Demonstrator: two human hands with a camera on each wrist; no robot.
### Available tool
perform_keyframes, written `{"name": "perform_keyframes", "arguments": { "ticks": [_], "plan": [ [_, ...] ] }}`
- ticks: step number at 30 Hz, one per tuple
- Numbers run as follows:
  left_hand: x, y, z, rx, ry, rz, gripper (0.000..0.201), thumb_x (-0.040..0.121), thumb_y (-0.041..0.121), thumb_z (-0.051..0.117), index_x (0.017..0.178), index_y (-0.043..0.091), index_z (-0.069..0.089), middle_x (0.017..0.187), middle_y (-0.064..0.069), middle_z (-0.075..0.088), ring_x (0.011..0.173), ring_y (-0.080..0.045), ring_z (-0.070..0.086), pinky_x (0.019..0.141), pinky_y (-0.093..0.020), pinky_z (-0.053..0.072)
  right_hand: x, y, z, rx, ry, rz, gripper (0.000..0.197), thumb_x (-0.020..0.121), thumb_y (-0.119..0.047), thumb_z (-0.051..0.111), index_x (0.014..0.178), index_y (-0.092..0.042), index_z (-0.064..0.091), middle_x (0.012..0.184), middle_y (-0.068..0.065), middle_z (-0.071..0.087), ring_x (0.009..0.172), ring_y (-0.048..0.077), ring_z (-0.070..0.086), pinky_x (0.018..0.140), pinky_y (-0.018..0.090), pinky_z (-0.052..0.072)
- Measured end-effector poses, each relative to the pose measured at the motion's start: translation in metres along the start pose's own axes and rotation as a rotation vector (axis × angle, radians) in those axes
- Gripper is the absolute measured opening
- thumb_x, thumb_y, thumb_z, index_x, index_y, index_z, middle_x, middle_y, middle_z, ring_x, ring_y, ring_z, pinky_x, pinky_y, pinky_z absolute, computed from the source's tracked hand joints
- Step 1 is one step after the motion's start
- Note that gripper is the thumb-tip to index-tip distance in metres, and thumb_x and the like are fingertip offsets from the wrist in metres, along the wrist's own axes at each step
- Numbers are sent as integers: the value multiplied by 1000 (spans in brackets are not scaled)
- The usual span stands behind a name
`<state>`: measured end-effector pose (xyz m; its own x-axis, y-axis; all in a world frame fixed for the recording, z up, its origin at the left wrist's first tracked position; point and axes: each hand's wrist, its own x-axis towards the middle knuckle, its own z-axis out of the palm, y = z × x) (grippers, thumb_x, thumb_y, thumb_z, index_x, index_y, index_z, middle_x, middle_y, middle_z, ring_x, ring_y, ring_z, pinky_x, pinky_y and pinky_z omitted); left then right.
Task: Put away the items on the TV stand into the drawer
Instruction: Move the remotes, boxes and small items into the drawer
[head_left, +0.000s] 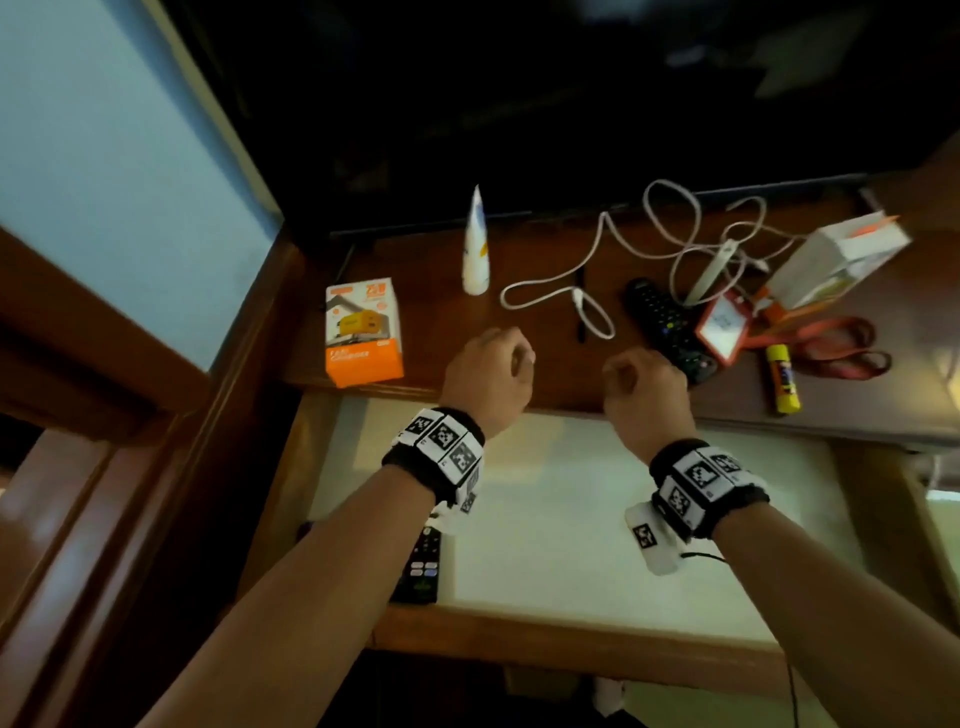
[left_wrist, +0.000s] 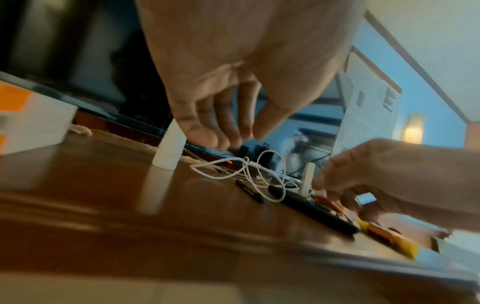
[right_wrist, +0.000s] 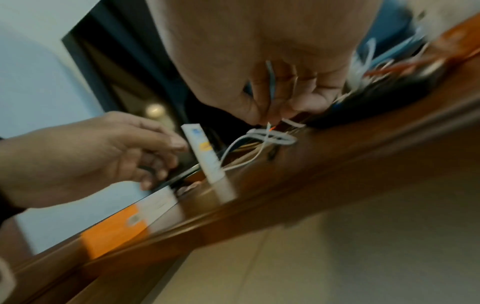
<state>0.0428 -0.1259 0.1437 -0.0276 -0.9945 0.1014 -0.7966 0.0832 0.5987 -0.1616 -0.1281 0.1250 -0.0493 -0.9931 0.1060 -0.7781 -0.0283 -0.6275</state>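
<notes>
Both hands hang empty with loose fingers, left hand near the tube, right hand just over the remote; the drawer lies open below. Grip the remote at its middle, you must avoid the cable.

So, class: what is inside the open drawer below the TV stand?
A black remote lies at the left edge of the drawer, on its pale lining. The forearms cover parts of the floor, so anything beneath them is hidden.

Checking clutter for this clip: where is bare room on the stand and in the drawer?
The drawer is bare right of the remote. On the stand, bare wood lies between the orange box and the cable. The right end, around the second remote, is crowded.
</notes>
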Motion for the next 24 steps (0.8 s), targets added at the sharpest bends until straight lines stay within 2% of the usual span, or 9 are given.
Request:
{"name": "perform_keyframes", "arguments": {
  "ticks": [2,4,7,9,13,17,20,22,24],
  "plan": [
    [25,15,2,-34,242,-56,13,95,26,62,104,16,63,107,-5,59,91,-26,62,74,-40,55,19,17,-22,-85,12,117,19,93,-15,59,108,-6,66,114,20,59,106,42,56,88,47,49],
    [56,20,1,18,412,-140,34,92,30,67,119,11,57,121,-15,53,106,-35,57,82,-44,53,37,31,-35,-213,-38,178,31,95,-25,58,121,-8,59,125,20,52,119,41,46,95,51,46],
    [102,19,-7,124,454,-341,64,90,39,69,139,9,41,141,-22,43,125,-41,47,94,-53,50,58,39,-41,-382,-105,131,39,94,-31,58,125,-7,55,132,20,51,123,42,45,99,52,44],
    [125,14,-11,124,422,-416,71,91,40,69,146,11,34,147,-20,39,129,-40,46,97,-55,50,69,38,-39,-483,-133,87,43,94,-36,58,127,-8,56,135,17,50,124,40,46,101,52,42],
    [141,7,-14,85,371,-429,51,101,26,57,144,8,37,142,-18,49,126,-40,56,92,-55,55,86,33,-32,-540,-213,158,57,91,-44,63,133,-6,54,138,15,44,126,38,45,102,51,44],
    [128,5,-16,58,395,-418,36,102,13,52,137,6,46,134,-18,60,121,-40,61,85,-51,57,88,31,-30,-521,-208,203,62,84,-35,68,135,-4,50,136,17,43,126,38,43,101,50,44],
    [109,0,-21,1,410,-379,34,103,13,52,137,9,52,128,-19,65,116,-38,65,81,-47,59,73,28,-31,-475,-229,224,67,81,-38,70,133,-2,46,135,19,50,127,39,44,102,50,42],
    [92,-2,-25,-54,452,-332,33,104,16,53,137,13,56,122,-17,68,109,-34,68,74,-39,57,55,25,-30,-422,-223,198,61,79,-40,71,124,-4,50,127,18,56,122,38,48,100,50,42],
    [68,0,-33,-118,500,-248,31,103,16,55,134,14,60,114,-13,72,100,-27,70,69,-32,54,32,17,-30,-329,-222,177,61,78,-43,72,121,-6,51,124,15,57,120,38,47,97,49,42]
  ]
}}
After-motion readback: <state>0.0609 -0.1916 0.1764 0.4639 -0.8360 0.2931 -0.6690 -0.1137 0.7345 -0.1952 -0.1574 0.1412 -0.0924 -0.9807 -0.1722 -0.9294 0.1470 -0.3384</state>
